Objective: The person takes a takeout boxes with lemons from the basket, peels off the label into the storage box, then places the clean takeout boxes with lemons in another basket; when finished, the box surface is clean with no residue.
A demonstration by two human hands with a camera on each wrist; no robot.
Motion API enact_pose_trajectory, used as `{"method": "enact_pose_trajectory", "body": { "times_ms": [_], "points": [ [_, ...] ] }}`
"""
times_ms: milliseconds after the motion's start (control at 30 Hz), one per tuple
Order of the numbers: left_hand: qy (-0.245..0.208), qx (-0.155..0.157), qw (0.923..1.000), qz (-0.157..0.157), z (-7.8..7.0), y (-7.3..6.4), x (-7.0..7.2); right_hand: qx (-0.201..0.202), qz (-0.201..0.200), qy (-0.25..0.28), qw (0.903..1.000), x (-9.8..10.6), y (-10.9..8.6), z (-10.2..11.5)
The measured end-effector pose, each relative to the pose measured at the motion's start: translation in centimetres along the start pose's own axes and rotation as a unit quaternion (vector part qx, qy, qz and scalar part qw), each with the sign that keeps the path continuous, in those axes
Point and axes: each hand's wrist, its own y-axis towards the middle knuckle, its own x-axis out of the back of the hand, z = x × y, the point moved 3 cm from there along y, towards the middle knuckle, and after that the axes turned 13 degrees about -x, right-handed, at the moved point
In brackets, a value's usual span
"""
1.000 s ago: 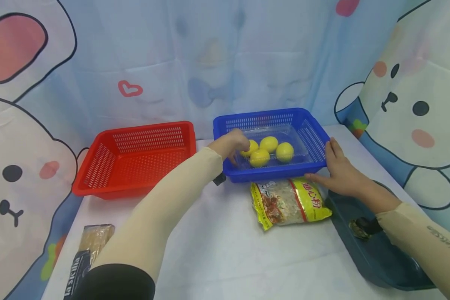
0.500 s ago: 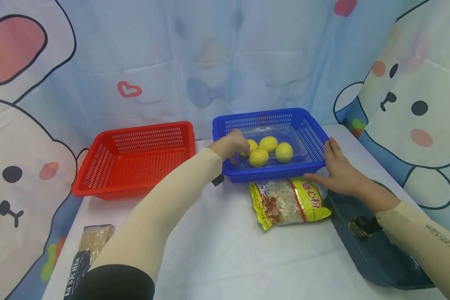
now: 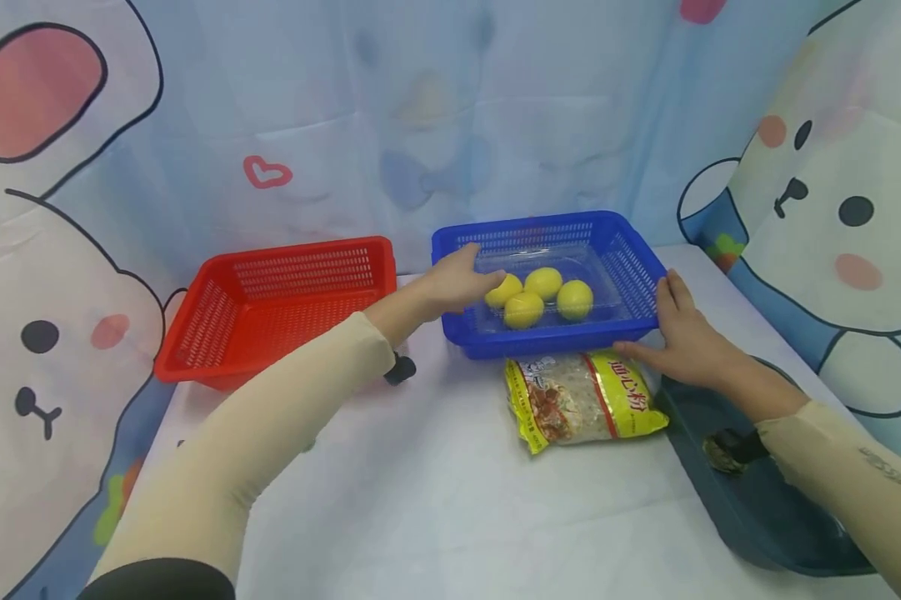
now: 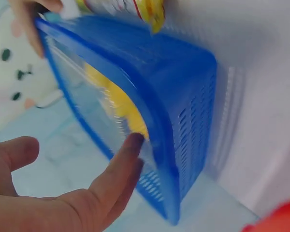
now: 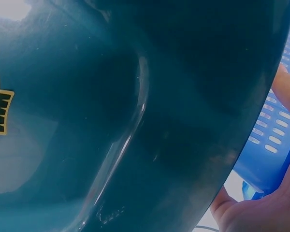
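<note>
A blue plastic basket (image 3: pixel 555 340) stands at the back, holding a clear plastic tray (image 3: pixel 598 279) with several yellow lemons (image 3: pixel 523 310) in it. My left hand (image 3: pixel 450 285) is over the basket's left end, thumb spread from the fingers and nothing gripped. In the left wrist view its fingertips (image 4: pixel 133 141) lie at the rim near the lemons; contact there cannot be told. My right hand (image 3: pixel 693 346) rests against the basket's right side with fingers extended. Its fingers partly show beside the blue wall in the right wrist view.
A red basket (image 3: pixel 300 312) stands to the left. In front of the blue one lies a yellow-ended pasta bag (image 3: pixel 581 400). A dark teal basin (image 3: pixel 773 517) sits under my right forearm. A patterned curtain (image 3: pixel 330 100) hangs behind the table.
My left hand has drawn back left and up from the leftmost lemon, its fingers and thumb opening. The right hand stays at the basket's side. The head view has shifted slightly.
</note>
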Motion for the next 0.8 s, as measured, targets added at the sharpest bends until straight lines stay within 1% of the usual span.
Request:
{"method": "enact_pose_trajectory", "body": {
  "times_ms": [67, 167, 267, 333, 433, 533, 633, 733, 800],
  "points": [
    [0.033, -0.040, 0.9986, -0.010, -0.2, -1.9, 0.6, 0.002, -0.001, -0.001, 1.0000, 0.1, 0.0, 0.0],
    [0.058, -0.081, 0.9947, -0.026, -0.2, -5.4, 1.6, 0.010, -0.002, -0.003, 0.9999, 0.1, 0.2, 0.2],
    [0.075, -0.101, 0.9909, -0.046, 0.1, -8.7, 2.3, 0.010, -0.001, -0.002, 0.9999, 0.1, 0.3, 0.2],
    [0.109, -0.112, 0.9855, -0.066, 0.6, -10.7, 2.6, 0.006, 0.002, -0.001, 1.0000, 0.2, 0.3, 0.1],
    [0.161, -0.114, 0.9762, -0.091, 1.4, -13.4, 2.8, -0.004, 0.004, 0.000, 1.0000, 0.2, 0.3, -0.3],
    [0.208, -0.113, 0.9658, -0.105, 2.5, -15.9, 2.8, -0.008, 0.004, 0.004, 0.9999, 0.2, 0.3, -0.4],
    [0.262, -0.105, 0.9542, -0.098, 3.6, -18.5, 2.5, -0.016, 0.006, 0.001, 0.9998, 0.2, 0.2, -0.4],
    [0.327, -0.091, 0.9375, -0.078, 4.9, -20.8, 2.0, -0.021, 0.008, -0.021, 0.9995, 0.4, -0.3, -0.2],
    [0.356, -0.079, 0.9287, -0.067, 5.8, -22.3, 1.6, -0.018, 0.006, -0.043, 0.9989, 0.5, -1.2, 0.2]
  ]
}}
